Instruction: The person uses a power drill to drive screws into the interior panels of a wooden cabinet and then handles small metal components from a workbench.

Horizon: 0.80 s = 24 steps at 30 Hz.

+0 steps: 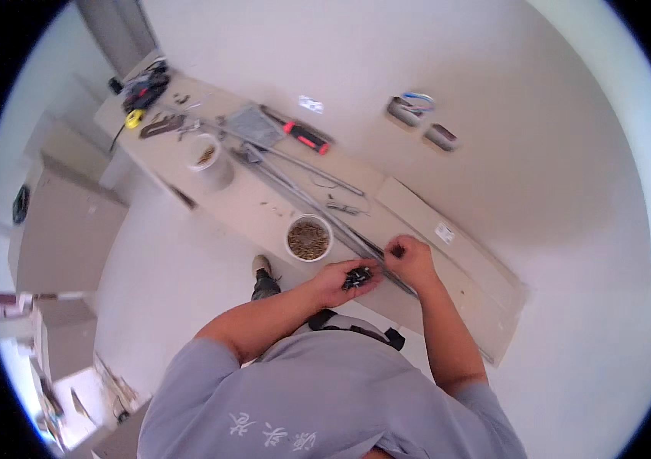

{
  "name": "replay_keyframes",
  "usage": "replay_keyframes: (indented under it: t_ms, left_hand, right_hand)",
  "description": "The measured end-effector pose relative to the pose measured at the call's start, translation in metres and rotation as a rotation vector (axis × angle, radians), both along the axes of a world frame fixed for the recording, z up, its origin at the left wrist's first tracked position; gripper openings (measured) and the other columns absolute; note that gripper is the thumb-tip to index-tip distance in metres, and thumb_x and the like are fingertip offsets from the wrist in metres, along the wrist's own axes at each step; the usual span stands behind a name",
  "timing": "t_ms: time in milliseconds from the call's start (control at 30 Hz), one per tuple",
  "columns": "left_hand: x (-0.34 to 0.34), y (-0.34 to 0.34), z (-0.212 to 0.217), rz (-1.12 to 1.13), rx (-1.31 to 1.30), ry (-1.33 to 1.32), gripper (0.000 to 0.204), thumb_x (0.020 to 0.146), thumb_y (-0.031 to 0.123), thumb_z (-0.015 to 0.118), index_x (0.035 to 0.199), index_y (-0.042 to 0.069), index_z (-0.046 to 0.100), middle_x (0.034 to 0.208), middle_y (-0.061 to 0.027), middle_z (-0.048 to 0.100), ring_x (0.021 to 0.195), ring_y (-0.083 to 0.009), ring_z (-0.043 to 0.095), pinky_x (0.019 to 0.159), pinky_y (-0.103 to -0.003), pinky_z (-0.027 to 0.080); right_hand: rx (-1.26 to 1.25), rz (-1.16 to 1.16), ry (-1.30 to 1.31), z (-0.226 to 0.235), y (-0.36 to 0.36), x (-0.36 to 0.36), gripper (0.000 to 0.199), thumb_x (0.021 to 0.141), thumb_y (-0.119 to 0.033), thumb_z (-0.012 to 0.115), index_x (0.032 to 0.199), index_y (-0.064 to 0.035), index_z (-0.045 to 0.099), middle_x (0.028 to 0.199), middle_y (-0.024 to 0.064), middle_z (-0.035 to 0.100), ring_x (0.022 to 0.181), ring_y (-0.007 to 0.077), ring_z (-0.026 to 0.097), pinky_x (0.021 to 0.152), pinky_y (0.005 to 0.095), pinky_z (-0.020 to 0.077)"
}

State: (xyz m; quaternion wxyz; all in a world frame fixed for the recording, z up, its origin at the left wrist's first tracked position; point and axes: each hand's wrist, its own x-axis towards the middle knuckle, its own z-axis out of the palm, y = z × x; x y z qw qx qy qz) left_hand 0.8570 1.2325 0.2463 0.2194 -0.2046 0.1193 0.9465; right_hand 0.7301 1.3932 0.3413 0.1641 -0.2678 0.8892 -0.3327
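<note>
My left hand (329,289) is cupped palm-up around a cluster of small black pieces (357,277), perhaps screws; they are too small to tell. Close by on the right, my right hand (411,262) has its fingers curled together over the long grey metal rods (306,197). Something dark shows between those fingers, but I cannot make it out. Just beyond my left hand, a white bucket (290,243) holds many small brass-coloured pieces (310,239). The rods run diagonally along a narrow light board bench (252,210), passing beneath or beside my right hand.
A second white bucket (214,176) stands farther left, near a red-and-black handled tool (306,138) and a grey sheet (255,125). Dark power tools (145,86) and a yellow tape measure (135,118) lie at the far end. Wall boxes (404,112) with loose wires sit above. Cartons (69,222) stand left.
</note>
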Motion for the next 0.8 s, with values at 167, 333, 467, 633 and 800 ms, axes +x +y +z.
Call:
replay_keyframes:
  t_ms: [167,333,467,633,800]
  left_hand:
    - [0.014,-0.012,0.024,-0.103,0.018,-0.044,0.033,0.108,0.030,0.047,0.123,0.003,0.060,0.121,-0.0136,0.066,0.110,-0.0261,0.067,0.098,-0.041,0.057]
    - [0.050,-0.030,0.005,-0.168,-0.092,-0.086,0.033,0.106,0.038,0.051,0.112,0.007,0.062,0.101,-0.0078,0.069,0.088,-0.0212,0.068,0.072,-0.032,0.058]
    - [0.077,-0.072,0.015,-0.193,-0.090,-0.135,0.034,0.105,0.042,0.052,0.092,0.011,0.059,0.081,-0.0034,0.060,0.064,-0.0149,0.053,0.046,-0.024,0.040]
    - [0.144,-0.154,0.035,-0.068,-0.136,-0.144,0.036,0.105,0.043,0.052,0.082,0.015,0.052,0.072,-0.0014,0.052,0.052,-0.0122,0.040,0.040,-0.023,0.028]
    - [0.274,-0.273,0.035,0.212,-0.215,-0.138,0.042,0.104,0.045,0.052,0.073,0.017,0.046,0.065,0.0003,0.044,0.047,-0.0110,0.032,0.039,-0.025,0.023]
  right_hand:
    - [-0.066,0.286,0.162,0.027,-0.001,0.060,0.019,0.078,-0.015,0.078,0.096,-0.0076,0.073,0.095,0.0108,0.069,0.085,0.0267,0.069,0.077,0.0379,0.0573]
    - [-0.174,0.243,0.025,0.043,-0.014,0.107,0.019,0.082,-0.012,0.079,0.099,-0.0079,0.073,0.100,0.0098,0.069,0.085,0.0253,0.069,0.070,0.0352,0.0576]
    - [-0.193,0.232,-0.029,0.056,-0.029,0.145,0.014,0.083,-0.010,0.077,0.096,-0.0072,0.073,0.099,0.0102,0.071,0.083,0.0246,0.070,0.069,0.0340,0.0571]
    - [-0.158,0.251,-0.083,0.044,-0.080,0.200,0.012,0.084,-0.013,0.077,0.094,-0.0057,0.074,0.095,0.0108,0.072,0.083,0.0245,0.069,0.073,0.0356,0.0567]
    - [0.062,0.351,-0.119,0.025,-0.185,0.265,0.021,0.088,-0.022,0.075,0.102,-0.0057,0.075,0.101,0.0117,0.072,0.088,0.0253,0.070,0.078,0.0361,0.0564]
